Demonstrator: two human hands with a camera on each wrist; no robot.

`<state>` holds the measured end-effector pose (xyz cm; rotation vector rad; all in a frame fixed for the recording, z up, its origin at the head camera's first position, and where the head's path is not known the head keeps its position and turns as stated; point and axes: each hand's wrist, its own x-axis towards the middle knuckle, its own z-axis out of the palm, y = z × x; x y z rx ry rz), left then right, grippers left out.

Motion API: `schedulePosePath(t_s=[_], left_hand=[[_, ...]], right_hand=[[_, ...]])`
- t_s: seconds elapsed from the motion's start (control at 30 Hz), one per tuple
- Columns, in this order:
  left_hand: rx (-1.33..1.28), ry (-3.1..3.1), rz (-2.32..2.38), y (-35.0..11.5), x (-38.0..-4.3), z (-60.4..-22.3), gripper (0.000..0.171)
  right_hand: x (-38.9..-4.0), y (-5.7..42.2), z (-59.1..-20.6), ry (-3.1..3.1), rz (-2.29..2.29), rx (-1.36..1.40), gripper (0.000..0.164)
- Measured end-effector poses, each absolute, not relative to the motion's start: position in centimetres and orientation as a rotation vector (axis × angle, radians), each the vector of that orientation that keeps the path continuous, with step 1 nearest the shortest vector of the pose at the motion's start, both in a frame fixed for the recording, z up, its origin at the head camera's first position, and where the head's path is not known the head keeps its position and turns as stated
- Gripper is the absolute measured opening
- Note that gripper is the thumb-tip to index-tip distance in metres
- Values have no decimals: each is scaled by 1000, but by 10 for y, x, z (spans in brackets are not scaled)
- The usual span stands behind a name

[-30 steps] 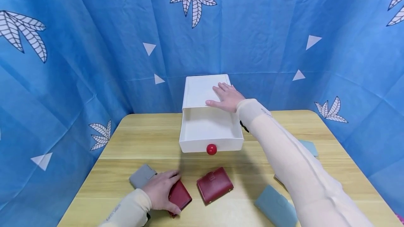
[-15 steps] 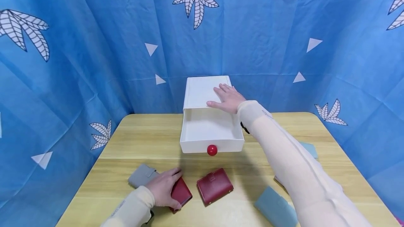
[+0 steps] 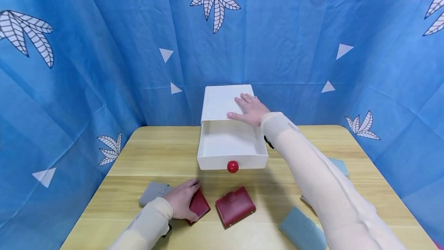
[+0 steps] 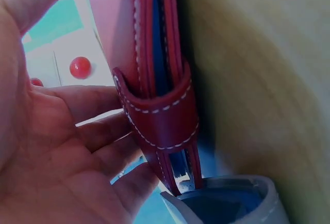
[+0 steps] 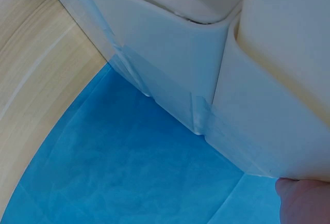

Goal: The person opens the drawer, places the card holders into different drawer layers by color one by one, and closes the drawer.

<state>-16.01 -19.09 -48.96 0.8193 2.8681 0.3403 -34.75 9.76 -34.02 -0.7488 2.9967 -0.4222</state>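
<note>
A dark red wallet [image 3: 200, 204] with a snap strap lies at the front left of the table. My left hand [image 3: 182, 200] grips it, fingers along one side and thumb on the other; the hand covers part of it. White stitching and a looped strap show on its edge in the left wrist view. At the back, my right hand [image 3: 250, 110] rests spread on top of a white box [image 3: 222, 101]. The box's drawer [image 3: 232, 161], with a red round knob [image 3: 232, 166], is pulled out and has nothing inside.
A second red wallet [image 3: 236, 207] lies right of my left hand, and a grey wallet [image 3: 152, 193] just left of it. Blue-green wallets [image 3: 303, 228] and a partly hidden thin brownish item [image 3: 308, 205] lie around my right forearm. Blue curtain [image 3: 284, 49] surrounds the table.
My left hand has shifted slightly forward and right, with the red wallet moving a little. My right hand keeps its place on the box.
</note>
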Motion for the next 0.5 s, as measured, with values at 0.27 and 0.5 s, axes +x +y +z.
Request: schedulePosePath(t_s=[0.27,0.5], left_hand=[[826,2875,327,-192,-172,-489,97],[789,2867,366,-191,-180,-490,95]], right_hand=[[-346,97,-341,2997,-444,-734,95],[-347,97,-341,3003,-434,-746,95]])
